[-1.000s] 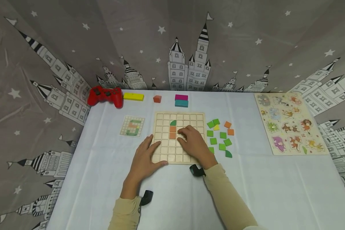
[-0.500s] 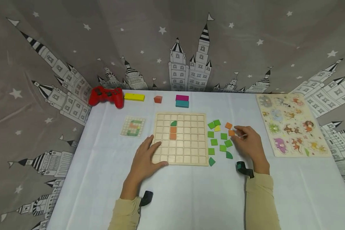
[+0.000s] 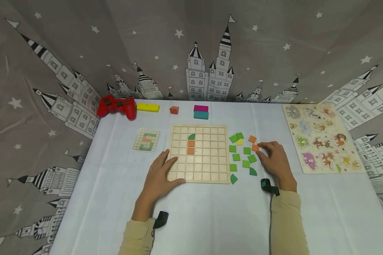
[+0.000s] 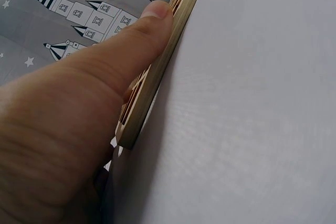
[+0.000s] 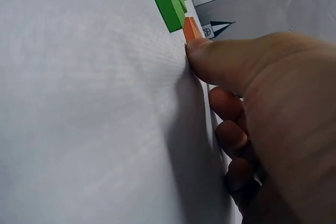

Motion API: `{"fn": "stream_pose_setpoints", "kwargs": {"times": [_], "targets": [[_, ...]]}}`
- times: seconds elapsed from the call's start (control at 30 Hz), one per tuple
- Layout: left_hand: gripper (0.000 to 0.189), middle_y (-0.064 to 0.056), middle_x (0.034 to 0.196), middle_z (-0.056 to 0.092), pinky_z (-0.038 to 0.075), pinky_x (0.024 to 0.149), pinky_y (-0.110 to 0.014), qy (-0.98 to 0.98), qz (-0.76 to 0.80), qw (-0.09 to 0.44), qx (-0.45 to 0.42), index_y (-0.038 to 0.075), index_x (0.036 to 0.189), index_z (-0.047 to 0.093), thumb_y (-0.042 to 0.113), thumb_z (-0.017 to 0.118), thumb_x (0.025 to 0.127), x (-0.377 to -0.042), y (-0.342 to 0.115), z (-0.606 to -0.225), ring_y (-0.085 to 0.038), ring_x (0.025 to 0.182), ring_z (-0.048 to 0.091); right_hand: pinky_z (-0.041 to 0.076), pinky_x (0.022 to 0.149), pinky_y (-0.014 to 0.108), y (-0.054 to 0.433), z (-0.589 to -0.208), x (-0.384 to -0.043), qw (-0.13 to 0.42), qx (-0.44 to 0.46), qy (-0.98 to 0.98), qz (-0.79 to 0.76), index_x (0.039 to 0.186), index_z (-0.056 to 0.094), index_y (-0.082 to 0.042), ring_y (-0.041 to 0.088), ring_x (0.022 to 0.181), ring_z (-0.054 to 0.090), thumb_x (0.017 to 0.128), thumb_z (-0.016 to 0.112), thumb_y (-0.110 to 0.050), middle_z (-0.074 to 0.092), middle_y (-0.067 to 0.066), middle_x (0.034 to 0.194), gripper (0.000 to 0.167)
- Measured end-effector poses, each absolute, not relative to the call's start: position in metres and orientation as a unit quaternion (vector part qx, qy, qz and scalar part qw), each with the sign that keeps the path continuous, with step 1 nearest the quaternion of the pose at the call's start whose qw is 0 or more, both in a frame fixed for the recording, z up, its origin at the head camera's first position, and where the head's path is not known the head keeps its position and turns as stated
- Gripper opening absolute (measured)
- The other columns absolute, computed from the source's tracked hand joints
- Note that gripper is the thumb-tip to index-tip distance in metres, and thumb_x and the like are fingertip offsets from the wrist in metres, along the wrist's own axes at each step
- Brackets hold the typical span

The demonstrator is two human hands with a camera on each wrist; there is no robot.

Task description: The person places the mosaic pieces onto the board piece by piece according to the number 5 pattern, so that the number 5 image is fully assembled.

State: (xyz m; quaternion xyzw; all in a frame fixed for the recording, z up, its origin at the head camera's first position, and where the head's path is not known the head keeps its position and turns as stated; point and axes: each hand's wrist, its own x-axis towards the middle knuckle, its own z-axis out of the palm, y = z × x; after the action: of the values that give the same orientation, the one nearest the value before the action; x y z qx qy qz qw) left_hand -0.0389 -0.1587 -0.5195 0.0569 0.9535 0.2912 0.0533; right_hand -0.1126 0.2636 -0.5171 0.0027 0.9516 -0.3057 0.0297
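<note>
A wooden grid board (image 3: 210, 159) lies mid-table, with one green quarter-circle tile (image 3: 192, 136) and two orange square tiles (image 3: 190, 147) in a column of its cells. My left hand (image 3: 157, 175) rests at the board's lower left corner, fingers spread; in the left wrist view the thumb (image 4: 149, 30) lies along the board's edge (image 4: 152, 80). To the right of the board, my right hand (image 3: 276, 161) pinches a loose orange square tile (image 3: 255, 147) by its edge. In the right wrist view the thumb touches this orange tile (image 5: 191, 29); its other fingers are curled beneath.
Several green squares (image 3: 236, 157), a yellow tile (image 3: 239, 142), another orange square (image 3: 252, 139) and green quarter-circles (image 3: 234, 179) lie right of the board. A pattern card (image 3: 146, 140) lies left. Behind are a red game controller (image 3: 117, 106) and blocks (image 3: 201, 114); an animal puzzle (image 3: 322, 138) lies right.
My right hand has moved from the board's middle out to the loose tiles on the right, where its thumb and finger have closed on an orange tile. My left hand has stayed put.
</note>
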Motion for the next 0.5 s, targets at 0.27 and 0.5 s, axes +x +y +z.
{"fn": "stream_pose_setpoints", "kwargs": {"times": [0.27,0.5], "targets": [[0.090,-0.010,0.169,0.026,0.025,0.124,-0.061,0.953,0.294,0.055,0.057,0.018,0.148,0.054,0.057,0.085,0.074,-0.0384,-0.1595,-0.5182,-0.035,0.157,0.020,0.043,0.099,0.056,0.2626,-0.5185,-0.1097,0.033,-0.001,0.953,-0.302,0.129,0.063,0.000,0.036,0.111,0.049,0.100,0.065,-0.019,0.057,0.023,0.126,0.034],[0.091,-0.009,0.169,0.026,0.026,0.124,-0.061,0.953,0.294,0.053,0.055,0.017,0.148,0.053,0.057,0.086,0.073,-0.0382,-0.1589,-0.5186,-0.035,0.157,0.021,0.045,0.097,0.052,0.2602,-0.5162,-0.1077,0.017,0.021,0.941,-0.336,0.129,0.060,-0.001,0.032,0.106,0.051,0.101,0.063,-0.024,0.056,0.019,0.123,0.036]]}}
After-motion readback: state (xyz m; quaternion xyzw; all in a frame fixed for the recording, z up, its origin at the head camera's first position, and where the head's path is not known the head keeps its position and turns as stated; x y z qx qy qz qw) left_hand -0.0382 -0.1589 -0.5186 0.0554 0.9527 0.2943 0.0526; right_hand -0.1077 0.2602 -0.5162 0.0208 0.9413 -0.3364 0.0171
